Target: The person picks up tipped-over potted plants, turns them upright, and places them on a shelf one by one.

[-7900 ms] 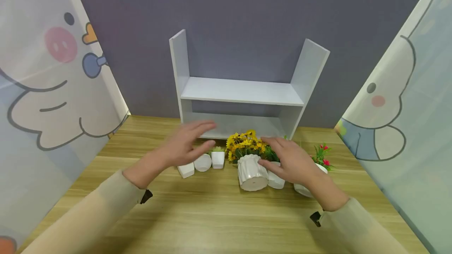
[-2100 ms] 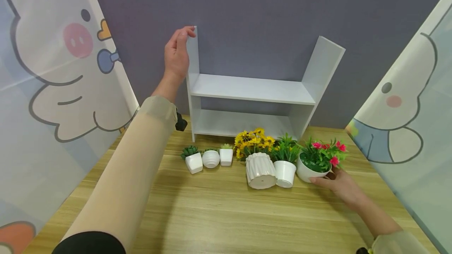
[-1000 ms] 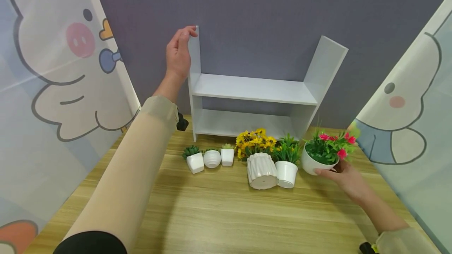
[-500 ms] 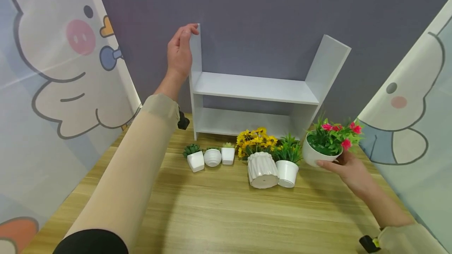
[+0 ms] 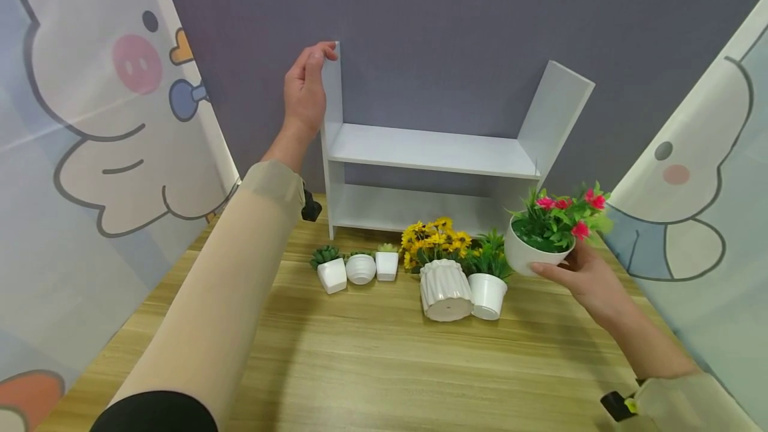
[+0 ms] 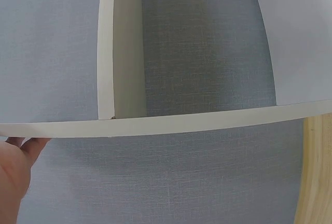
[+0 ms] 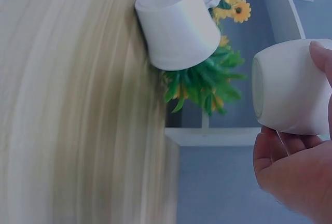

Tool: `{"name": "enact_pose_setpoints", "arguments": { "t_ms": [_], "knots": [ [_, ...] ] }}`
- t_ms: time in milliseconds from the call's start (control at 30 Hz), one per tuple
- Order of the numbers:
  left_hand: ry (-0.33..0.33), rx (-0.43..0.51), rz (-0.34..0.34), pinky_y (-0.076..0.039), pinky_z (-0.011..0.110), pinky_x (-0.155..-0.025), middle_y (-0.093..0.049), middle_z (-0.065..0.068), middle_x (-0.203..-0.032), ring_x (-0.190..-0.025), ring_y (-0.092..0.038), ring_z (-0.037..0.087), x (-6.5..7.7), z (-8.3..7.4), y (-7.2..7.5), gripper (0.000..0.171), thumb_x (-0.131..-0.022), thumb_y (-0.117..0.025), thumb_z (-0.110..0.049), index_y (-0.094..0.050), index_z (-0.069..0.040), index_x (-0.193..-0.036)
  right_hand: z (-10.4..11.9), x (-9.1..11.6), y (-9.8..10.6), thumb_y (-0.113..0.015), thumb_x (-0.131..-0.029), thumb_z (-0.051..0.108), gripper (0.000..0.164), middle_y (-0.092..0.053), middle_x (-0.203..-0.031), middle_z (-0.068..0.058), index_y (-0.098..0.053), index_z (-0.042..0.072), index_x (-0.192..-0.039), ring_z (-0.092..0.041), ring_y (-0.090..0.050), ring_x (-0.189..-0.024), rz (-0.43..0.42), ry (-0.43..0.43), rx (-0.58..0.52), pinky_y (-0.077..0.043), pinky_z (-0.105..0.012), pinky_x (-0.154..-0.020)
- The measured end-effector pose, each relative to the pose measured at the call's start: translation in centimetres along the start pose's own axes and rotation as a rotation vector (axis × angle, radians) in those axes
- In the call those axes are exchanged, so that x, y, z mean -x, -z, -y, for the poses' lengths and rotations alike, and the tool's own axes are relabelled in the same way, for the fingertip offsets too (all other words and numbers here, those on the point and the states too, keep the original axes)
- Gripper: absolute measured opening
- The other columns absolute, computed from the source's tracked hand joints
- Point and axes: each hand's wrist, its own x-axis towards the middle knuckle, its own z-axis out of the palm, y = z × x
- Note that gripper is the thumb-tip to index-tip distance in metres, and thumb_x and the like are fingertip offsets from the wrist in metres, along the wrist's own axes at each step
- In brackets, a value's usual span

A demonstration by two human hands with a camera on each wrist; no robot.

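My right hand [image 5: 594,282] holds the white bowl-shaped pot [image 5: 528,253] of a plant with red flowers [image 5: 563,203] and green leaves, raised above the table at the right. Its thumb lies on the pot's near side, and the other fingers are curled beneath, as the right wrist view shows. My left hand [image 5: 306,89] grips the top of the left side panel of a white shelf [image 5: 432,150], fingertips bent at the edge. In the left wrist view, part of that hand [image 6: 14,175] shows beside the panel [image 6: 171,124].
On the wooden table [image 5: 384,372], before the shelf, stand a ribbed white pot [image 5: 445,291] with yellow flowers, a green plant's white pot [image 5: 487,295], and three small succulents in white pots [image 5: 361,269]. A grey panel [image 5: 444,25] stands behind; printed curtains [image 5: 678,219] flank both sides.
My right hand has lifted the red-flowered plant off the table, and lately shifted it slightly left. My left hand, over the table at first, has gone to the shelf's left panel and stayed there.
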Motion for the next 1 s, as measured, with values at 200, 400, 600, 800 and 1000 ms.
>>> {"name": "enact_pose_setpoints", "arguments": {
  "t_ms": [200, 400, 600, 800, 1000],
  "knots": [
    [0.001, -0.004, -0.001, -0.034, 0.014, -0.12, -0.07, 0.001, -0.149, -0.145, -0.054, 0.002, 0.0, 0.1, 0.1, 0.03, -0.116, -0.044, -0.029, -0.07, -0.021, -0.106, 1.7, -0.5, -0.7, -0.073, -0.107, 0.034, 0.085, -0.049, -0.161, -0.019, -0.025, 0.009, -0.172, -0.001, -0.059, -0.118, 0.005, 0.014, -0.018, -0.055, -0.017, -0.088],
    [-0.001, -0.01, 0.001, -0.034, 0.014, -0.12, -0.07, 0.001, -0.149, -0.145, -0.054, 0.002, 0.0, 0.2, 0.2, 0.03, -0.116, -0.043, -0.029, -0.07, -0.021, -0.106, 4.2, -1.2, -1.7, -0.074, -0.106, 0.04, 0.088, -0.049, -0.162, -0.019, -0.025, 0.012, -0.173, -0.03, -0.056, -0.136, 0.015, 0.021, -0.043, -0.055, -0.017, -0.09],
    [-0.003, -0.008, -0.002, -0.034, 0.014, -0.12, -0.07, 0.002, -0.149, -0.145, -0.054, 0.002, 0.1, 0.2, 0.3, 0.032, -0.117, -0.043, -0.03, -0.071, -0.018, -0.109, 6.7, -2.6, -3.0, -0.074, -0.106, 0.035, 0.082, -0.051, -0.157, -0.018, -0.029, 0.014, -0.171, -0.024, -0.059, -0.128, 0.04, 0.075, -0.111, -0.058, -0.024, -0.093],
    [-0.008, 0.003, 0.004, -0.033, 0.014, -0.121, -0.069, 0.002, -0.15, -0.146, -0.053, 0.002, 0.1, 0.2, 0.2, 0.032, -0.117, -0.041, -0.028, -0.071, -0.017, -0.11, 8.9, -3.8, -4.4, -0.076, -0.105, 0.026, 0.075, -0.055, -0.149, -0.017, -0.036, 0.011, -0.166, -0.018, -0.062, -0.119, 0.059, 0.146, -0.185, -0.058, -0.023, -0.093],
    [-0.007, 0.021, 0.0, -0.033, 0.014, -0.12, -0.07, 0.002, -0.149, -0.145, -0.053, 0.002, 0.1, 0.2, 0.1, 0.032, -0.116, -0.04, -0.027, -0.071, -0.018, -0.108, 10.7, -5.0, -5.7, -0.079, -0.102, 0.025, 0.073, -0.058, -0.144, -0.017, -0.04, 0.012, -0.163, -0.026, -0.063, -0.119, 0.079, 0.179, -0.21, -0.059, -0.026, -0.093]
  ]
}}
